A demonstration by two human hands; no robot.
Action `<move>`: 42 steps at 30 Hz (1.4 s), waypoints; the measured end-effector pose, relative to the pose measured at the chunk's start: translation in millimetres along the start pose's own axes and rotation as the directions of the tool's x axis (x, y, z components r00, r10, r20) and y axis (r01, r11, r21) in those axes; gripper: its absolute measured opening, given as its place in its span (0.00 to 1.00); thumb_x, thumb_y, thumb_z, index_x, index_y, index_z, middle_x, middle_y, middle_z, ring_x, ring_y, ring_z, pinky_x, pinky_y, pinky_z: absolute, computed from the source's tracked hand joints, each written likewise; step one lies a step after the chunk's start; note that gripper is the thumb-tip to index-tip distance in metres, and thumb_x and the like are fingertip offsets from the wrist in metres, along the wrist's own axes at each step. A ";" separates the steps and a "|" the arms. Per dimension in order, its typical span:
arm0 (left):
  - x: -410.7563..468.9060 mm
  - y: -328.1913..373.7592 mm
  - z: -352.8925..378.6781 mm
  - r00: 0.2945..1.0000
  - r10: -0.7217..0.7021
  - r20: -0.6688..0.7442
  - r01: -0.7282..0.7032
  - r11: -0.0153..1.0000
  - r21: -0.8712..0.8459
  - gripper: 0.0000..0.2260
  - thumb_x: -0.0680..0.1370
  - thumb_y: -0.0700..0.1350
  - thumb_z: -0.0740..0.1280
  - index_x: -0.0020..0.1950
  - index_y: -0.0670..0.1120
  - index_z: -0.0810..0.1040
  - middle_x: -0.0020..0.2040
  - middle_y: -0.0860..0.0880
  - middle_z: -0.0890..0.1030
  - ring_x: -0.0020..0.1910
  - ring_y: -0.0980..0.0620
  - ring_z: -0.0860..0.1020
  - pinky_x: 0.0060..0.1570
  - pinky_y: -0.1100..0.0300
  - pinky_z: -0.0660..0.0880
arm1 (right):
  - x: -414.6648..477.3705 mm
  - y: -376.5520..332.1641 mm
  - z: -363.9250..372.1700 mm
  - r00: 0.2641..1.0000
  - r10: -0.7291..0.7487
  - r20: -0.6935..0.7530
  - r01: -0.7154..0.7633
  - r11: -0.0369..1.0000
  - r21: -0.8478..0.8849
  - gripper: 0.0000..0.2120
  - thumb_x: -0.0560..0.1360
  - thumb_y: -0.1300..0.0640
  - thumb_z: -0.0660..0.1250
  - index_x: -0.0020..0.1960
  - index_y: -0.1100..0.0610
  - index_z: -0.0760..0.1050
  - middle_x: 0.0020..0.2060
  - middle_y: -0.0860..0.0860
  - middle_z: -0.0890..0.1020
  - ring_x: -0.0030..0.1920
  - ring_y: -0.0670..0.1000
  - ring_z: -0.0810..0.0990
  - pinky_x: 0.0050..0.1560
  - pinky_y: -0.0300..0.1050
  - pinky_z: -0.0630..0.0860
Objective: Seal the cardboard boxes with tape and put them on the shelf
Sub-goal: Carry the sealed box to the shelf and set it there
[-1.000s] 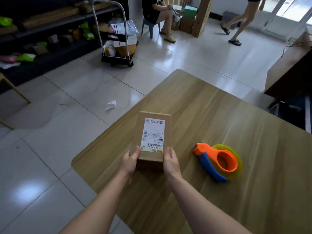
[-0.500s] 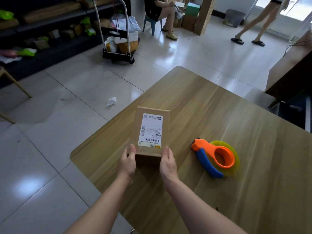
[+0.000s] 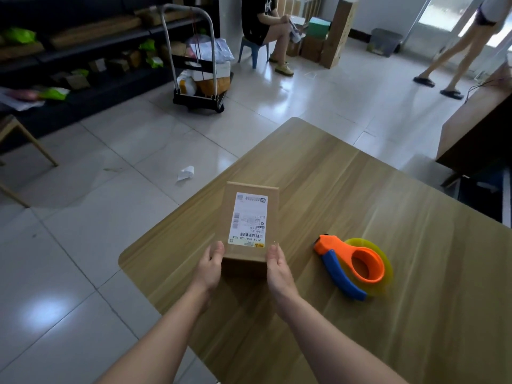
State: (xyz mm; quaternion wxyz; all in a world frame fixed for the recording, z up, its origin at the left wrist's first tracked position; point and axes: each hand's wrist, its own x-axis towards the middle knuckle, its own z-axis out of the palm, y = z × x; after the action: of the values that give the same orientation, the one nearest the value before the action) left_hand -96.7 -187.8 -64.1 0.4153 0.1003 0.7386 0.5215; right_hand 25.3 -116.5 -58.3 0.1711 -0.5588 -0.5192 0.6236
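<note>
Box (image 3: 249, 220) flat on the worktop (image 3: 346, 187), label up, close to the left edge. Left hand (image 3: 210, 266) and right hand (image 3: 278, 268) flank its near end, fingers fairly straight, pressed to the sides, not curled round it. Tape dispenser (image 3: 352, 266) lies to the right, apart.
</note>
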 end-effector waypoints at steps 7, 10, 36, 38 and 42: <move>-1.3 30.8 5.1 0.997 0.048 0.058 -0.046 0.999 -0.027 0.21 0.83 0.53 0.54 0.75 0.48 0.65 0.70 0.45 0.71 0.69 0.46 0.69 0.69 0.51 0.65 | 3.6 -24.6 -15.0 0.996 -0.072 -0.050 0.074 0.997 0.037 0.25 0.84 0.46 0.53 0.79 0.51 0.57 0.75 0.48 0.66 0.74 0.48 0.64 0.74 0.42 0.59; 4.3 49.0 9.4 0.992 0.092 0.081 -0.097 0.994 0.059 0.21 0.84 0.55 0.49 0.73 0.50 0.69 0.70 0.46 0.73 0.69 0.45 0.69 0.71 0.46 0.63 | 2.9 -41.1 -25.1 0.993 -0.080 -0.088 0.085 0.995 0.056 0.26 0.83 0.45 0.53 0.79 0.51 0.58 0.73 0.48 0.68 0.74 0.50 0.65 0.75 0.45 0.60; -37.5 187.3 152.6 0.803 0.288 0.522 -0.359 0.933 0.036 0.12 0.84 0.54 0.51 0.57 0.50 0.69 0.52 0.45 0.74 0.56 0.44 0.72 0.64 0.45 0.69 | -48.7 -142.1 -168.2 0.785 -0.164 -0.597 0.197 0.980 -0.011 0.27 0.83 0.41 0.49 0.79 0.51 0.58 0.76 0.51 0.65 0.75 0.55 0.64 0.75 0.51 0.60; -49.7 186.7 163.0 0.779 0.277 0.563 -0.363 0.931 0.044 0.12 0.84 0.54 0.50 0.57 0.50 0.69 0.51 0.46 0.73 0.54 0.46 0.72 0.62 0.46 0.69 | -60.7 -138.6 -178.9 0.763 -0.154 -0.628 0.196 0.981 -0.004 0.27 0.83 0.41 0.49 0.79 0.50 0.58 0.75 0.51 0.67 0.74 0.55 0.66 0.75 0.53 0.61; -75.0 182.4 184.8 0.738 0.281 0.613 -0.380 0.924 0.035 0.12 0.84 0.54 0.51 0.57 0.51 0.70 0.52 0.45 0.74 0.56 0.44 0.72 0.63 0.46 0.70 | -89.7 -127.4 -199.7 0.715 -0.130 -0.686 0.195 0.981 0.018 0.27 0.83 0.40 0.48 0.78 0.49 0.59 0.73 0.51 0.70 0.72 0.55 0.68 0.73 0.52 0.64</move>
State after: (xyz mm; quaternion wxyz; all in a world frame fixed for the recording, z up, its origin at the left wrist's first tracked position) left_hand 31.7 -24.9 109.3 0.5177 0.4217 0.5786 0.4683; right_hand 181.6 -45.4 127.8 0.4285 -0.6924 -0.4389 0.3799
